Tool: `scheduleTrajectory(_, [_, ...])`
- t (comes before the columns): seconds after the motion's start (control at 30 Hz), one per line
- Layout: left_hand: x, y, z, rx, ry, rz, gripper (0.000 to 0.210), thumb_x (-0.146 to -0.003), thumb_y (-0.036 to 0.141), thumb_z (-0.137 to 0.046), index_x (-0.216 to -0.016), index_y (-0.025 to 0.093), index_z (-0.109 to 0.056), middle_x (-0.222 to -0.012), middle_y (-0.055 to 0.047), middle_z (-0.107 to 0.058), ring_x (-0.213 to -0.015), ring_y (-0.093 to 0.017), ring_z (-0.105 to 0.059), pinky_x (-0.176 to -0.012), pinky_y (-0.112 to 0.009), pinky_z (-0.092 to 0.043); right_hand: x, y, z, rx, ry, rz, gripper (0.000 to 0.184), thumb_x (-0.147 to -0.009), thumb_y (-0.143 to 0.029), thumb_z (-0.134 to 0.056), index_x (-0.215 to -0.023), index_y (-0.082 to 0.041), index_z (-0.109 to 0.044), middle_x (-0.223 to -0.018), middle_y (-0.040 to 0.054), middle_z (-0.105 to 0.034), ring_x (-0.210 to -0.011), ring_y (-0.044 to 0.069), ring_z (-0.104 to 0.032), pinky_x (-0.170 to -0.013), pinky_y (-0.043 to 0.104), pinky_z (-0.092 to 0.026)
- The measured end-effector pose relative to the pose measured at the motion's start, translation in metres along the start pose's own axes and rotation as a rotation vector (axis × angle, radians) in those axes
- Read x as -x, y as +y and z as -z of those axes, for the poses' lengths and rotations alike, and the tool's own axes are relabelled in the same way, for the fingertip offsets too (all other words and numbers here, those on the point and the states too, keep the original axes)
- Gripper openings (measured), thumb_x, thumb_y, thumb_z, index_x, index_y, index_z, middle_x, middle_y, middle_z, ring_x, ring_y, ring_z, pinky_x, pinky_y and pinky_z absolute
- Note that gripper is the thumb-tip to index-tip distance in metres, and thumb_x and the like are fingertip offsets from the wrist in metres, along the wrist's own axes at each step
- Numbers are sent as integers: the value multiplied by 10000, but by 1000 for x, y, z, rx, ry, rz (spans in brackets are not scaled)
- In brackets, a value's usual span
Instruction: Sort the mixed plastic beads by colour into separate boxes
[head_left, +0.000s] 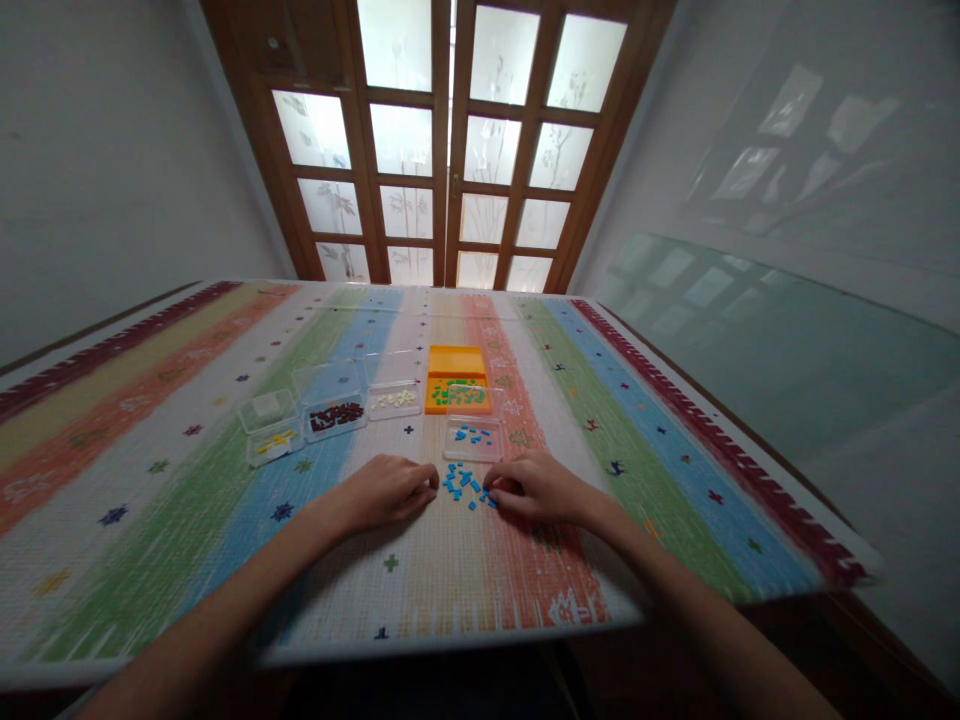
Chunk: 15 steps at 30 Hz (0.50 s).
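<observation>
My left hand [390,490] was curled just left of the loose blue pieces [465,478] on the table [450,580], thumb and fingertips drawn together; my right hand [536,485] was bunched at their right edge. I couldn't tell whether either pinched a piece. Just beyond my hands stood a clear box [472,459] with more inside. I seemed to be picking through the loose ones, which called for a light fingertip grip next.

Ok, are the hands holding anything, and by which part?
Can't tell: left hand and right hand flank the loose blue pieces; any fingertip grip is too small to see.
</observation>
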<state>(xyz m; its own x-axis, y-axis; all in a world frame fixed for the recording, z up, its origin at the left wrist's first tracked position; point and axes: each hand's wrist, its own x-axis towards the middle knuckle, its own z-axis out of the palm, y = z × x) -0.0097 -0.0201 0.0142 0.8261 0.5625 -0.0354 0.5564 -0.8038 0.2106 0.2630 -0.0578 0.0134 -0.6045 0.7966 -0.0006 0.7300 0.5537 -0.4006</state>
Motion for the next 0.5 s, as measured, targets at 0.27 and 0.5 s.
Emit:
scheduleTrajectory(0.27, [-3, 9, -1, -153, -76, 84, 249, -974, 252, -404, -1057, 156, -618, -738, -72, -715, -665, -217, -688, -584, -277, -419, -2, -2, 0, 38, -31, -21, 240, -858, -169, -567, -1011, -174, -752, -846, 66, -755, -742, 166, -656, -691, 251, -431])
scheduleTrajectory(0.5, [-7, 15, -9, -277, -112, 131, 286, -995, 262, -361, -1077, 123, -596, -702, -101, -715, -630, -241, -698, -565, -296, -447, -1, -3, 4, 55, -36, -42, 251, -837, -169, -566, -999, -177, -758, -810, 65, -750, -719, 166, -649, -680, 253, -431])
